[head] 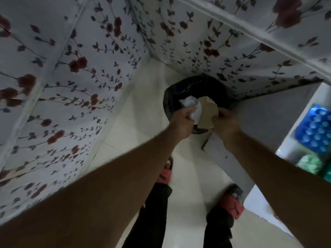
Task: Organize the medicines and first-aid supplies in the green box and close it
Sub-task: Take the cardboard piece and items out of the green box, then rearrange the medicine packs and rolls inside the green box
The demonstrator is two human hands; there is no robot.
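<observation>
I stand over a black-lined waste bin [180,90] on a pale tiled floor. My left hand [180,120] is closed on a crumpled white wrapper [191,106] held over the bin's mouth. My right hand [226,125] grips a flat piece of brown cardboard [207,113], also above the bin and touching the wrapper. The green box is not in view.
Floral-patterned fabric walls [71,77] close in on the left and behind the bin. A grey cabinet side [268,119] stands to the right, with shelves holding a blue pack [317,129] and a green item [309,163]. My feet in red-strapped sandals [232,203] rest on the floor [143,108].
</observation>
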